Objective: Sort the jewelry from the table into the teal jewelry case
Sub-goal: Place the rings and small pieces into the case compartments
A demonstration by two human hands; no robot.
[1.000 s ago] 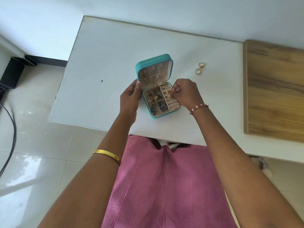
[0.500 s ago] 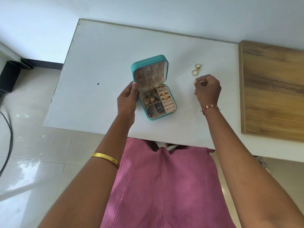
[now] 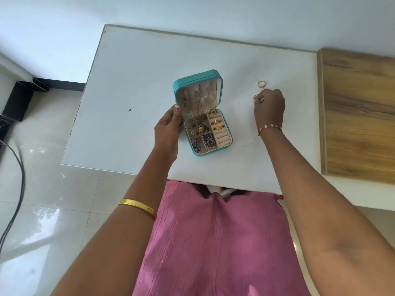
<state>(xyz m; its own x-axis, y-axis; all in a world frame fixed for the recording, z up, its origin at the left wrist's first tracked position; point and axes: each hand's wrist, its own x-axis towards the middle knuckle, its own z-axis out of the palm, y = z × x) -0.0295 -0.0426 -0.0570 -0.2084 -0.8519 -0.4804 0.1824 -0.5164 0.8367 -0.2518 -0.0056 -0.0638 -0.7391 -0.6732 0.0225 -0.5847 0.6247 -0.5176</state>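
The right hand has its fingers curled down onto the white table, and the tips seem to pinch a small ring there, but the knuckles hide most of it, so I cannot tell for sure. Just past those fingers, a bit farther away, one gold ring lies by itself on the table. A thin red and white thread bracelet goes around that wrist. The left hand holds the left side of the teal jewelry case, with the thumb pressed against the edge where the lid meets the tray and the other fingers tucked behind, out of sight. The case sits open near the middle of the table, its lid standing up on the far side. Thin chains hang inside the lid. In the tray, the four small boxes on the left hold mixed little pieces, some gold and green, some silver and blue. The soft ring rolls on the right side of the tray hold gold rings at the far end. A gold bangle sits on the left arm. A wooden board lies to the right of the table. The person wears pink clothes, and a shiny tiled floor shows on the left.
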